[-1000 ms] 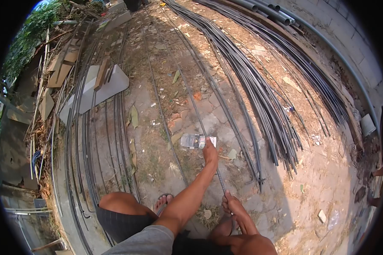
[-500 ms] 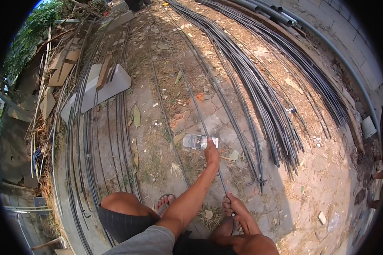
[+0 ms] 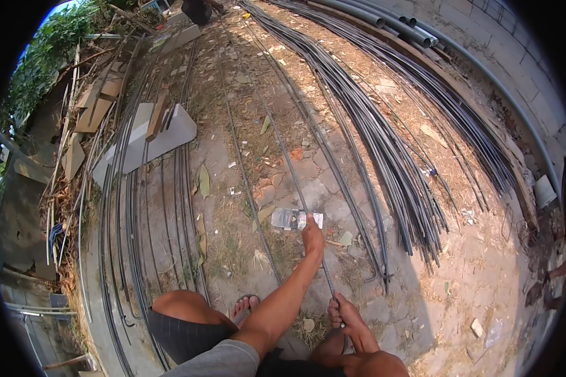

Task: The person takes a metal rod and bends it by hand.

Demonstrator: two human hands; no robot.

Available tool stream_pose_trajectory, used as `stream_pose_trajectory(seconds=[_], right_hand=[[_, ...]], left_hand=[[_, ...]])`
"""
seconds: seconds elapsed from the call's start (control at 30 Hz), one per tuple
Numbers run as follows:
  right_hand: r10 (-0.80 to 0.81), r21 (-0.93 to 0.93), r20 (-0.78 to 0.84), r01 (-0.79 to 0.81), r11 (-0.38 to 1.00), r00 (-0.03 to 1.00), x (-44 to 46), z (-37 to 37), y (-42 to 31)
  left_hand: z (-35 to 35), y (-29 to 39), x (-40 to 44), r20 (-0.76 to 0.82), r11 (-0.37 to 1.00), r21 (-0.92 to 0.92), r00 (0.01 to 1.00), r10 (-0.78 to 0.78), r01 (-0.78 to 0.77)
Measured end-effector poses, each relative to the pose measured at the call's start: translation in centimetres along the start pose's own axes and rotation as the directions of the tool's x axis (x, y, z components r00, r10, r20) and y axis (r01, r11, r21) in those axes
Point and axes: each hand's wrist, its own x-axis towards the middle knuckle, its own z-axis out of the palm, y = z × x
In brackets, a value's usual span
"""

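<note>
A long thin steel rebar rod (image 3: 327,276) runs away from me along the ground. My left hand (image 3: 312,236) is stretched forward and closed around it. Closer to my body, my right hand (image 3: 344,312) grips the rod near its end, fingers wrapped round it. A flat silver-grey object (image 3: 285,218), its kind unclear, lies on the ground under the rod, just beyond my left hand. More rebar rods (image 3: 333,163) lie to the right of the held one, and a single rod (image 3: 237,154) lies to its left.
A thick bundle of rebar (image 3: 383,147) spreads at right, with further rods (image 3: 163,213) at left. A white board (image 3: 154,144) with a wood piece lies over the left rods. Grey pipes (image 3: 405,28) lie along the block wall (image 3: 484,38). At the top, a dark figure (image 3: 197,10) is partly visible.
The view has tilted slightly, so the ground appears a little lower. Both hands keep their hold on the rebar rod, with little visible movement.
</note>
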Motion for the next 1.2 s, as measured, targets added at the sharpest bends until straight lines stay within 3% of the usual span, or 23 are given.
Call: stream_pose_trajectory(seconds=[0.17, 0.27, 0.37, 0.47, 0.57, 0.67, 0.77, 0.87, 1.0, 1.07, 1.2], right_hand=[[0.004, -0.058, -0.079, -0.008, 0.998, 0.997, 0.2, 0.9, 0.1], [0.007, -0.06, -0.002, -0.007, 0.998, 1.0, 0.6, 0.0, 0.2], [0.084, 0.076, 0.161, -0.097, 0.992, 0.983, 1.1, -0.9, 0.2], [0.064, 0.017, 0.124, -0.067, 0.998, 0.99, 0.4, -0.5, -0.2], [0.012, -0.127, -0.021, -0.015, 0.992, 1.0, -0.7, 1.0, -0.7], [-0.009, -0.133, -0.039, 0.004, 0.991, 0.999, -1.4, 1.5, -0.9], [-0.067, -0.114, 0.012, 0.068, 0.991, 0.998, -1.8, 1.5, -1.1], [0.003, 0.139, 0.259, -0.04, 0.989, 0.966, -0.5, -0.4, -1.6], [-0.045, 0.227, 0.182, 0.002, 0.974, 0.982, 0.2, -0.2, -0.5], [-0.059, 0.173, 0.083, 0.044, 0.984, 0.995, -0.6, 0.4, -0.4], [-0.091, 0.146, 0.065, 0.081, 0.986, 0.994, -0.1, 0.2, -0.5]], left_hand=[[-0.3, -1.5, 1.9, -0.017, 1.0, 0.022, 1.0, 0.02, -0.02], [-0.3, -1.2, 1.6, -0.007, 1.0, 0.021, 1.0, 0.01, -0.009], [0.0, -0.2, 0.3, -0.017, 0.999, 0.05, 1.0, -0.005, 0.006], [0.2, 1.1, -0.7, 0.016, 0.991, -0.053, 0.992, -0.126, 0.126], [-1.1, 1.7, -1.3, 0.238, 0.964, -0.174, 0.958, -0.159, 0.203], [-1.2, 2.3, -1.9, 0.338, 0.936, -0.242, 0.927, -0.164, 0.254], [-1.3, 2.9, -2.6, 0.383, 0.908, -0.31, 0.911, -0.153, 0.283], [-0.9, 3.2, -2.3, 0.425, 0.867, -0.366, 0.89, -0.167, 0.337], [-1.3, 2.3, -1.1, 0.463, 0.874, -0.36, 0.876, -0.137, 0.327], [-1.2, 2.1, -1.0, 0.489, 0.876, -0.347, 0.861, -0.137, 0.336], [-0.9, 2.6, -1.1, 0.514, 0.87, -0.351, 0.848, -0.131, 0.347]])
